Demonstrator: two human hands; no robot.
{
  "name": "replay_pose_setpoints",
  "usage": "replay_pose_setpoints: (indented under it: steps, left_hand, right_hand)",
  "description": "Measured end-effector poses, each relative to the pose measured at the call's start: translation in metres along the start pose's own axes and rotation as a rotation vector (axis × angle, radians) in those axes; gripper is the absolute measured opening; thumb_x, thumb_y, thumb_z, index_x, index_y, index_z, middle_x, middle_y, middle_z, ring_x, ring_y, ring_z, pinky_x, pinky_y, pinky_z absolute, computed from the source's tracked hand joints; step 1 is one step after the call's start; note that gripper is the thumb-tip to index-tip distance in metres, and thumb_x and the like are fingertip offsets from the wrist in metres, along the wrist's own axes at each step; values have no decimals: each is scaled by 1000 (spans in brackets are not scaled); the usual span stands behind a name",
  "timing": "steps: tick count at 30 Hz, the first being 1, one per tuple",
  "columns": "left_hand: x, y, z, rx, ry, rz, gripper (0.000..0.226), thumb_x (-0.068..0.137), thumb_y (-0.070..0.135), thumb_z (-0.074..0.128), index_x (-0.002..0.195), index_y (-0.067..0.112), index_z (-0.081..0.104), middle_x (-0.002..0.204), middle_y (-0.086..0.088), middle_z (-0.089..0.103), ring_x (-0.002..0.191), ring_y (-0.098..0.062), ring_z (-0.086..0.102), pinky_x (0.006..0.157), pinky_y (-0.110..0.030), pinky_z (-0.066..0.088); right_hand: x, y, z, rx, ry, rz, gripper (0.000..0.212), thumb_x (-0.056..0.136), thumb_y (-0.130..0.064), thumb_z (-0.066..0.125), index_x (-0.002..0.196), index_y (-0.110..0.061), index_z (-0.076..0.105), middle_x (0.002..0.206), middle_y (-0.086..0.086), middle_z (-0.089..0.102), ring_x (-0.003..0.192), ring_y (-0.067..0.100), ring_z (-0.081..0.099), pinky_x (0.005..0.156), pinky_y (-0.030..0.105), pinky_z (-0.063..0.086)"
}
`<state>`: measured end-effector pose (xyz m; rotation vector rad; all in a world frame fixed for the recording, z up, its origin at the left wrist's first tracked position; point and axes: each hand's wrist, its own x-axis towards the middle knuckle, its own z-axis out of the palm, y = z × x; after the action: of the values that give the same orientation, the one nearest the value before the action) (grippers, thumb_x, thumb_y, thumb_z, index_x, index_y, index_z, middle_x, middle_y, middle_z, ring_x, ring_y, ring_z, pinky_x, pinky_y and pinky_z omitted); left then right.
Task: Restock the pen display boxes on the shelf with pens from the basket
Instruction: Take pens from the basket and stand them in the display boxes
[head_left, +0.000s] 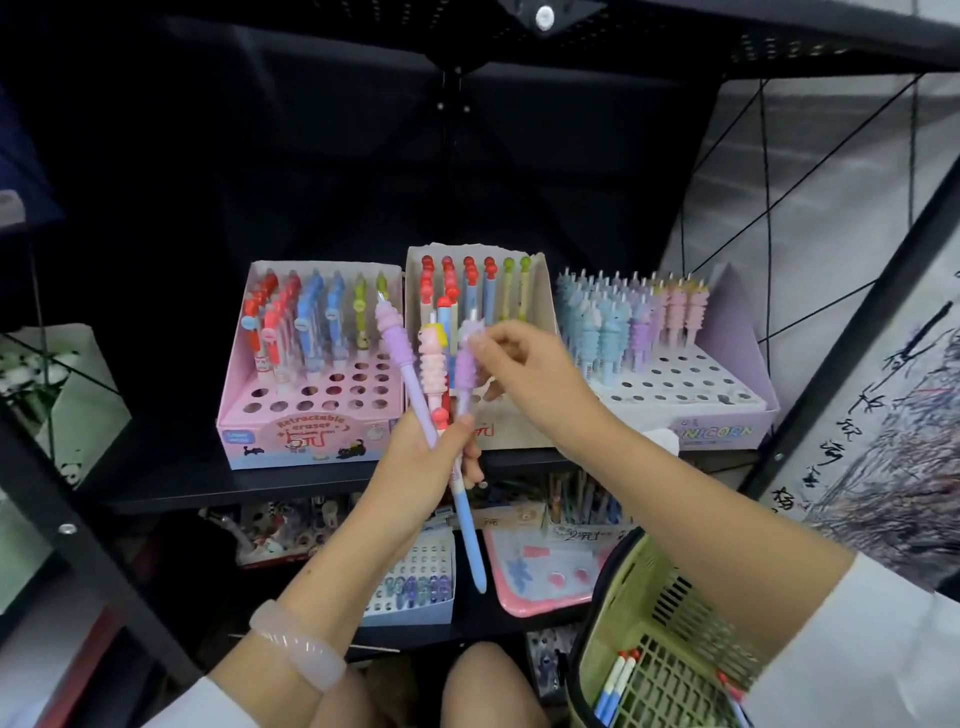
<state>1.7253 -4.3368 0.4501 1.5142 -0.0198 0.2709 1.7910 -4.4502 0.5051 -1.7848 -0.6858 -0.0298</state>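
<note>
Centrally, on a black metal shelf (171, 486) backed by dark cloth: left of the grip, pink eraser box (311, 364) half filled; behind it, beige box (540, 332); right of it, lilac unicorn box (727, 364) with front holes bare. Left hand (421, 467) clamped around three pens (434, 364); right hand (524, 374) pinching the purple-topped one. Lower right, green basket (670, 649) holding a few pens.

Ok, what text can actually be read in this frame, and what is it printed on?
"Retractable eraser": front of the pink display box.
"NICORN", first letter hidden: front of the right-hand display box.
Red characters on the middle box: unreadable.
Brush writing on the hanging sheet and lower-shelf labels: unreadable.
</note>
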Motion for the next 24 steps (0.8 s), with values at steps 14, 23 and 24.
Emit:
replay_pose_setpoints:
  steps: [14, 23, 24]
  left_hand:
    - [18, -15, 60, -73, -140, -104, 17, 96, 17, 50, 79, 16, 49, 61, 0, 45, 43, -9, 37, 42, -19, 35]
    - [23, -20, 69, -60, -144, -96, 17, 95, 17, 51, 78, 14, 49, 60, 0, 48, 44, -9, 38, 43, -19, 35]
    - [24, -20, 68, -56, -141, -92, 16, 95, 17, 51, 78, 14, 49, 60, 1, 48, 44, -9, 38, 43, -19, 35]
  right_hand:
    - [8, 43, -174, -251, 654, 77, 13, 96, -28, 51, 92, -16, 51, 86, 5, 68, 67, 5, 66, 58, 12, 52]
    - [22, 57, -190, -487, 577, 54, 22, 95, -23, 52, 99, -2, 56, 86, 16, 68, 79, 30, 68, 77, 46, 54]
    - [22, 58, -192, -498, 573, 50, 24, 95, -23, 52, 100, 0, 56, 87, 18, 68, 79, 32, 67, 78, 48, 53]
